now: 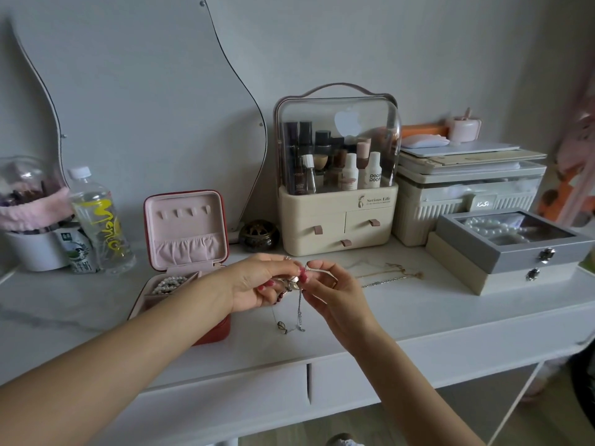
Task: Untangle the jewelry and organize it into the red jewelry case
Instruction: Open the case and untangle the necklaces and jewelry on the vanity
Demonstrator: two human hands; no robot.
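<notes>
Both hands, left hand (257,281) and right hand (335,292), pinch thin tangled silver chains (299,304) above the white tabletop (418,317).

Red square jewelry case (216,333) with pink lining: open, lid upright, sits left-centre on the counter (418,317). White pearl strand (169,283) lies in its back-left tray compartment. Tangled clump of thin silver chains (299,304) is held above the counter just right of the case, ends dangling, small pendant (282,327) at bottom. Two more thin chains (386,275), one gold and one silver, lie flat farther right.
</notes>
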